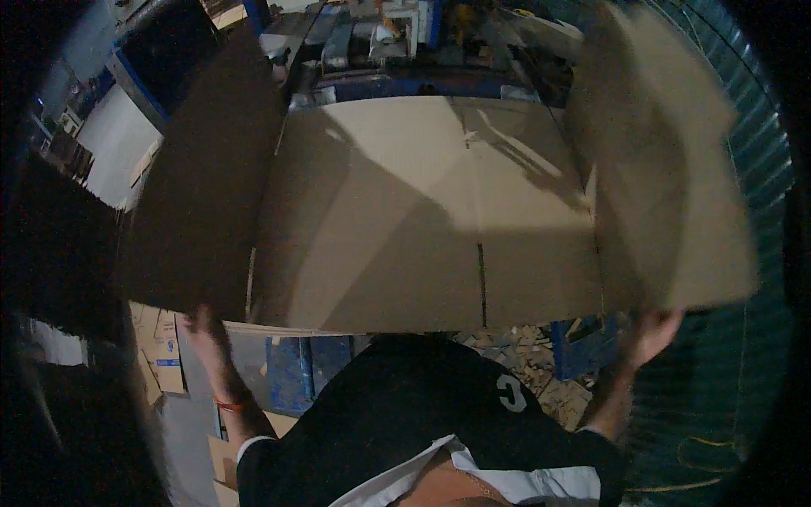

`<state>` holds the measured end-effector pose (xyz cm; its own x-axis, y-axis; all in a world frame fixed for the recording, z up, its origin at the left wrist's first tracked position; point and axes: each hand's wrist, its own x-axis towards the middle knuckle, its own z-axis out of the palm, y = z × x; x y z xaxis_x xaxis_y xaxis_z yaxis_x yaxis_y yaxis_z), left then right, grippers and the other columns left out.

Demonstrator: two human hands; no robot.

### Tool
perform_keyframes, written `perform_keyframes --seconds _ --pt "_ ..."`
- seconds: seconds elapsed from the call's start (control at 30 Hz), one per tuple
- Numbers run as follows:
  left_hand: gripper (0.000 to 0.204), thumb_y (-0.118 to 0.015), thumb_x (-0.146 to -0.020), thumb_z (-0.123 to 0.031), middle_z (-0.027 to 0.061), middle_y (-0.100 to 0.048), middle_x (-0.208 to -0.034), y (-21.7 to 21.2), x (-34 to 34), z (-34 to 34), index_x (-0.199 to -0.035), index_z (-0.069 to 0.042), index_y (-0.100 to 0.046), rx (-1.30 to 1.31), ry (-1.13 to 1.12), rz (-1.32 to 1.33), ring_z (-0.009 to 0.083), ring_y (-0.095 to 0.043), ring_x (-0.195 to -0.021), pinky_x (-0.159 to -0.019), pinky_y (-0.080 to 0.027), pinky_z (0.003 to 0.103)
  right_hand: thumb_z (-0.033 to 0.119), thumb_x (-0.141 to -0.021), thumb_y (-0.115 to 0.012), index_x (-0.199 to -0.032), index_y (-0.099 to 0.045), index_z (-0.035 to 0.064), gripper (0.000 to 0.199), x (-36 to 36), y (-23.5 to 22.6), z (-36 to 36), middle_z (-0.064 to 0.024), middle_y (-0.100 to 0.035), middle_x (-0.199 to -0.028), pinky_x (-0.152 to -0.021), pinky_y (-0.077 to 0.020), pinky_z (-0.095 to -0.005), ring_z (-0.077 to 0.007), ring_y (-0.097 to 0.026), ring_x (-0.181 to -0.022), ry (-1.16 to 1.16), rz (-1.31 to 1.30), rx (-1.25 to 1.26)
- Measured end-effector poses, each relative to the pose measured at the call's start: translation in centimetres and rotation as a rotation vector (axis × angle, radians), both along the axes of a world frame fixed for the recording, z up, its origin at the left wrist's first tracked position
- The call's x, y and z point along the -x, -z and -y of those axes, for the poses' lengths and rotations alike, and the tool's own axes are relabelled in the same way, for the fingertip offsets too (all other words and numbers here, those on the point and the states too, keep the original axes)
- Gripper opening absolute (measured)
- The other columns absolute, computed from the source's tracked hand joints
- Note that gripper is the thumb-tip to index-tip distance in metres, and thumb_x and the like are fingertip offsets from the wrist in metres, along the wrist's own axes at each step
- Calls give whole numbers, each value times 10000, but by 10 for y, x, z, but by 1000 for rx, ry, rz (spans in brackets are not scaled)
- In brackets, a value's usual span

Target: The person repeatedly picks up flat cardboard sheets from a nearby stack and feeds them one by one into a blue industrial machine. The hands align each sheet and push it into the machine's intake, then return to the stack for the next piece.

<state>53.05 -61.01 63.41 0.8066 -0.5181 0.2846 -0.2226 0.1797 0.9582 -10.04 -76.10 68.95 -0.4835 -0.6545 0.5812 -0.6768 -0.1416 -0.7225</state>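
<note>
A large brown cardboard sheet [363, 220] spreads out in front of me, with slots cut in its near edge. Its left panel [203, 186] and right panel [667, 177] bend upward along creases. My left hand [203, 329] grips the near edge of the left panel; its fingers are partly hidden by the board. At the near edge of the right panel my right hand [657, 331] is closed on the board, fingertips tucked out of sight. Below the sheet's near edge, further cardboard layers [270, 331] show.
Beyond the sheet stands a machine [380, 51] with a blue crossbar [414, 88]. Cardboard scraps [519, 351] litter the area below, beside blue metal parts [308, 367]. A corrugated green wall [701, 397] runs along the right. Flat cardboard pieces [152, 346] lie at the left.
</note>
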Motion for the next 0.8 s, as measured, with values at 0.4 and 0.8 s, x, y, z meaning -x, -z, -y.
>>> perform_keyframes --seconds 0.4,0.8 --pt "482 -526 -821 -133 96 -359 -1416 -37 111 78 -1299 -172 -476 -719 751 1435 279 -328 -1312 -1089 -224 452 191 -741 -666 -1141 -591 173 407 -89 47 35 -60 -521 -1265 -1005 -357 -449 -284 -460 -1206 -1072 -964 -124" --pt "596 -536 -835 -131 144 -320 -1417 -44 69 265 -1390 -119 -319 -431 387 1202 331 -264 -1328 -1088 -210 460 474 -809 -573 -1323 -438 164 615 -151 29 254 -115 -357 -1401 -1033 -308 -404 -349 -342 -1263 -849 -984 -427"
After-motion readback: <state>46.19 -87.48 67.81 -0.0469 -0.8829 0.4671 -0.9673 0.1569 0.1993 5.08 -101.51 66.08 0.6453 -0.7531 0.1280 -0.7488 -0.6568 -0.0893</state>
